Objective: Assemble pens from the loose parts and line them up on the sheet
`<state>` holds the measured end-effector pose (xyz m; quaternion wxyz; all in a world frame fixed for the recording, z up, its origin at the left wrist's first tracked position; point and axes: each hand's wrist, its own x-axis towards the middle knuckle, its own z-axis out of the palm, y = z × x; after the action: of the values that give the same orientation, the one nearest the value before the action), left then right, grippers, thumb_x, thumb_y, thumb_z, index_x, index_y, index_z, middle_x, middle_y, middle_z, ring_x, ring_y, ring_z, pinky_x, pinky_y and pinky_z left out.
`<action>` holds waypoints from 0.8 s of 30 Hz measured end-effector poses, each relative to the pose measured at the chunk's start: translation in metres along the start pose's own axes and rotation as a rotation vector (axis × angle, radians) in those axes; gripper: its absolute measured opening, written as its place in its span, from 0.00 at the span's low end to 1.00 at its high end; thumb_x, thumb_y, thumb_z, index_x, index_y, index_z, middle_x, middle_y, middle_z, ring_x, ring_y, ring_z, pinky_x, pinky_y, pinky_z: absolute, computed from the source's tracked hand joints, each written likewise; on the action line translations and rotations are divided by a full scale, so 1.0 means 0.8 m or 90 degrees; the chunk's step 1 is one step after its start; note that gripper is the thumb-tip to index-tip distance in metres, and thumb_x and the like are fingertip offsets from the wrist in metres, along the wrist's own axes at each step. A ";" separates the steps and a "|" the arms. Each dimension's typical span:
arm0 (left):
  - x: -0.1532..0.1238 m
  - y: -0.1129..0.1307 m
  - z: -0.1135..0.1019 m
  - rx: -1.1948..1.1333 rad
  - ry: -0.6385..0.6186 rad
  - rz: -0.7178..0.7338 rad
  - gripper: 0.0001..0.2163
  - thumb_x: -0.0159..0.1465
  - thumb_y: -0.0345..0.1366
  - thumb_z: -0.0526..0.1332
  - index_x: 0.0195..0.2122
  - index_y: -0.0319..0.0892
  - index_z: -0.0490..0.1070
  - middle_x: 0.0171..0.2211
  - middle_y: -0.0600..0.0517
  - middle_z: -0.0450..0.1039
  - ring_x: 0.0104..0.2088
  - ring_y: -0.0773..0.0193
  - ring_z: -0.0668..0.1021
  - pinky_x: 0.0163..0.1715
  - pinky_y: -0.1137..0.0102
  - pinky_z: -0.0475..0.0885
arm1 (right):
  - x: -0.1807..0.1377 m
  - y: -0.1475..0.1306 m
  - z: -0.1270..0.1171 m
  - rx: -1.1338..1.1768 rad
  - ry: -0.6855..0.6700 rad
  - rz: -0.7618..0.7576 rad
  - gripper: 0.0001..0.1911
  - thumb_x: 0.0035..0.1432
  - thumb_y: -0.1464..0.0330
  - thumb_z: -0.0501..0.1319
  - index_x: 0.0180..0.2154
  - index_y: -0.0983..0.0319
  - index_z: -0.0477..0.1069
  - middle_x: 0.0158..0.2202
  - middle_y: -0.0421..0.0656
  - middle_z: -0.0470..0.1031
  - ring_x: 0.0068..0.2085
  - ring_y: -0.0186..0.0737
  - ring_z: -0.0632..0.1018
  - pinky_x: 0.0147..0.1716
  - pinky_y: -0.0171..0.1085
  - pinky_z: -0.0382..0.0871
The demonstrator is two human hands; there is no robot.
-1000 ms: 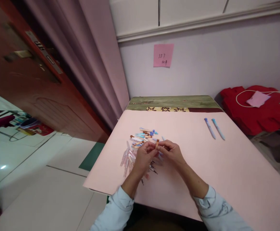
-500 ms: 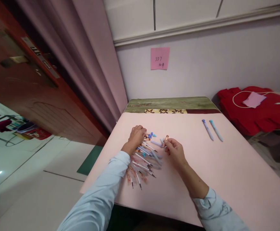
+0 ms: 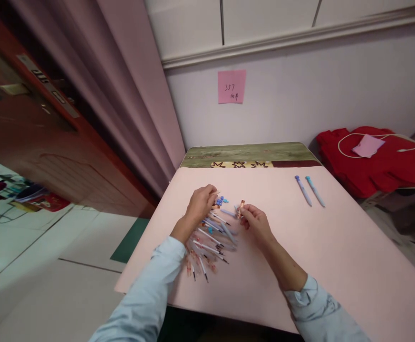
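Observation:
A heap of pen parts (image 3: 210,232) lies on the pink table cover (image 3: 300,247): thin refills, pale barrels and small blue caps. My left hand (image 3: 200,203) rests on the far left side of the heap, fingers curled in a pinch over a small piece there. My right hand (image 3: 255,221) is just right of the heap, its fingers closed on a short orange pen piece (image 3: 242,206) that stands up above them. Two assembled pens (image 3: 309,191), one blue-violet and one light blue, lie side by side at the far right of the cover.
A green patterned strip of the table (image 3: 250,154) shows beyond the pink cover, against the wall with a pink sticky note (image 3: 231,86). A red cloth with a white cable (image 3: 374,159) lies to the right. A curtain and a brown door (image 3: 32,118) stand on the left.
My hands came apart: the left one reached out to the far side of the heap, while the right one kept the orange piece and stayed near the heap's right edge.

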<state>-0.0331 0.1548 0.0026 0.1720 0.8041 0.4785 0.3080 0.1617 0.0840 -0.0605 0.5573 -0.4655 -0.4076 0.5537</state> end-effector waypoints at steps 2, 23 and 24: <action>-0.026 0.025 -0.007 -0.227 0.072 -0.092 0.08 0.64 0.41 0.60 0.37 0.43 0.71 0.33 0.50 0.77 0.34 0.61 0.78 0.39 0.66 0.72 | 0.001 -0.004 -0.005 -0.025 -0.005 -0.012 0.18 0.55 0.52 0.63 0.30 0.61 0.71 0.26 0.39 0.74 0.22 0.30 0.68 0.19 0.30 0.57; -0.149 0.070 0.008 -0.771 0.180 -0.408 0.19 0.56 0.41 0.69 0.45 0.40 0.68 0.37 0.45 0.80 0.29 0.64 0.79 0.32 0.69 0.74 | -0.013 0.006 -0.018 -0.768 -0.009 -0.214 0.12 0.59 0.57 0.60 0.30 0.55 0.77 0.31 0.40 0.79 0.31 0.38 0.74 0.30 0.35 0.58; -0.152 0.065 0.004 -0.786 0.194 -0.403 0.20 0.55 0.40 0.70 0.46 0.41 0.68 0.38 0.46 0.80 0.29 0.65 0.79 0.32 0.69 0.74 | -0.013 0.005 -0.018 -0.735 0.021 -0.214 0.13 0.60 0.57 0.59 0.30 0.55 0.78 0.30 0.40 0.78 0.31 0.38 0.74 0.30 0.35 0.59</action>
<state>-0.0392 0.0234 -0.0101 0.6086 0.3302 0.4458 0.5673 0.1739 0.0721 -0.0673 0.3005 -0.6307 -0.7017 0.1394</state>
